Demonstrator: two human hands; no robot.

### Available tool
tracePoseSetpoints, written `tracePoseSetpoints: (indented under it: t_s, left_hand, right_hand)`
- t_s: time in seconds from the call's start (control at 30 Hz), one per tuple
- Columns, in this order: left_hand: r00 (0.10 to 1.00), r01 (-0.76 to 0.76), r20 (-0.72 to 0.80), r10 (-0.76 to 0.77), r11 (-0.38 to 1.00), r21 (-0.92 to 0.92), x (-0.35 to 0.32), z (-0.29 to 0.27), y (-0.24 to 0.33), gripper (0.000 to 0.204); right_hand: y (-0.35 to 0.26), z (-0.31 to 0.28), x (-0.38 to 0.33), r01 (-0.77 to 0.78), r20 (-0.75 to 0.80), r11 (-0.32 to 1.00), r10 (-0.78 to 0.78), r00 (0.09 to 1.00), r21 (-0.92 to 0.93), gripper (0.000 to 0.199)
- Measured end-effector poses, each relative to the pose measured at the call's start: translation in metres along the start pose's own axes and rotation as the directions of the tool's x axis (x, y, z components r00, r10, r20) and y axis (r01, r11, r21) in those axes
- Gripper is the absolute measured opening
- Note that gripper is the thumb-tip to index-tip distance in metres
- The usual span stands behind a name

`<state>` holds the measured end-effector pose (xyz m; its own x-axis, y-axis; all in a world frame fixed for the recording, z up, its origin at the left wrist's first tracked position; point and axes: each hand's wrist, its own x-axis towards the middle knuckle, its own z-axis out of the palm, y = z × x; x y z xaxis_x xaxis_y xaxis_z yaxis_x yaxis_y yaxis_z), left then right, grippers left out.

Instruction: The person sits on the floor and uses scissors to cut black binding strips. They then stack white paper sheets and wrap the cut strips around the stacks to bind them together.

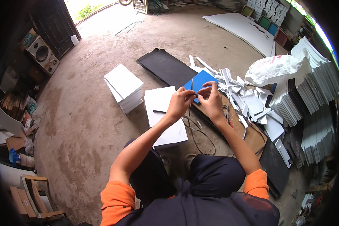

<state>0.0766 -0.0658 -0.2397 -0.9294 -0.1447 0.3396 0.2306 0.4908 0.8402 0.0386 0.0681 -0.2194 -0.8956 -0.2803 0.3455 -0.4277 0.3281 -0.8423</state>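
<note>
Strip: a thin, dark, flexible strip of band material [192, 86] was pinched between both hands, held above the floor in front of the seated person's knees
Long axis: its short upper end stood nearly upright above the fingers; the rest seemed to hang down and trail in loops toward the person's lap, though the thin line was hard to follow
Left hand [180, 102]: fingers closed on the strip from the left side, thumb and forefinger meeting at the grip
Right hand [211, 100]: fingers likewise closed on the strip, touching the left fingertips; neither hand was nearer, both met on the strip at the same spot
Under the hands: a blue rectangular sheet [200, 81] lay just behind the grip, resting on a flat brown cardboard piece [248, 133]
Left of the hands: a flat stack of white boards [164, 116] lay on the concrete floor [83, 113], with a second, thicker stack of white boards [124, 87] near it
Behind: a long black panel [165, 67]
Right: a heap of white offcuts [252, 103], a bulging white sack [275, 69] and tall fanned piles of white sheets [312, 75]
</note>
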Motion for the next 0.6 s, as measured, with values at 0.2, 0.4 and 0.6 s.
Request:
tracePoseSetpoints:
  t_s: [0.2, 0.4, 0.6]
  left_hand:
    - [0.967, 0.255, 0.163, -0.196, 0.73, -0.634, -0.004, 0.009, -0.02, 0.029]
    - [0.934, 0.356, 0.257, -0.249, 0.578, -0.735, -0.005, 0.006, -0.023, 0.029]
    - [0.916, 0.39, 0.276, -0.291, 0.485, -0.783, -0.002, 0.006, -0.03, 0.02]
  right_hand:
    - [0.003, 0.008, -0.001, 0.005, -0.009, 1.0, -0.005, 1.0, 0.004, 0.029]
    - [0.008, 0.016, 0.0, 0.109, -0.057, 0.994, -0.107, 0.993, 0.031, 0.029]
    - [0.008, 0.013, 0.001, 0.19, -0.086, 0.981, -0.186, 0.979, 0.04, 0.031]
